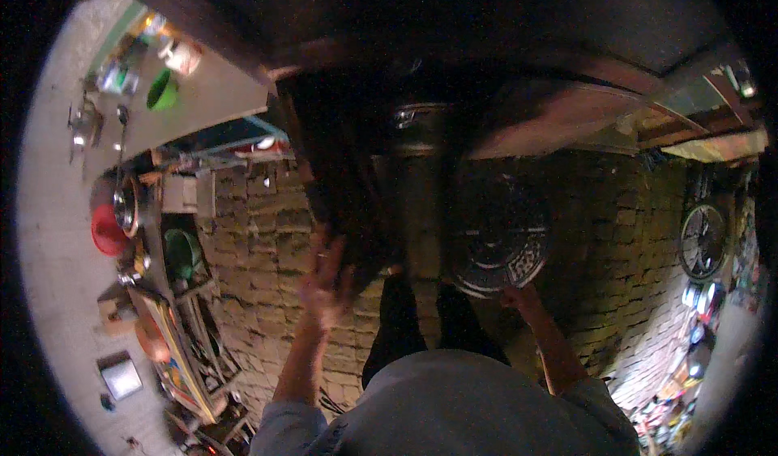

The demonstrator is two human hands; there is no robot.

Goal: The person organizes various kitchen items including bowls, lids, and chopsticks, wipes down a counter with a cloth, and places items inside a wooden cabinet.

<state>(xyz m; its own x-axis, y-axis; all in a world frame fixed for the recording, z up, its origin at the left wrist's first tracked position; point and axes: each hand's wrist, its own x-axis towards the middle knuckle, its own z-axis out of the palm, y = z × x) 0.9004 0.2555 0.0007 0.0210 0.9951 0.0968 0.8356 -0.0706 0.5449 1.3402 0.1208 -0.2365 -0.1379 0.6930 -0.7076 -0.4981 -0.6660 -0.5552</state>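
My left hand has its fingers spread and rests at or just beside the edge of a dark open door or panel; contact cannot be told. My right hand is closed on the lower rim of a round metal tray with a patterned section, which hangs low beside my legs. Ahead of me is a dark cabinet-like opening, with a shiny rounded metal thing inside it. The inside is mostly too dark to make out.
Brick paving lies underfoot. At the left are a counter with a green cup, a red basin and a wooden rack with a green tub. A wheel stands at the far right, near heaped items.
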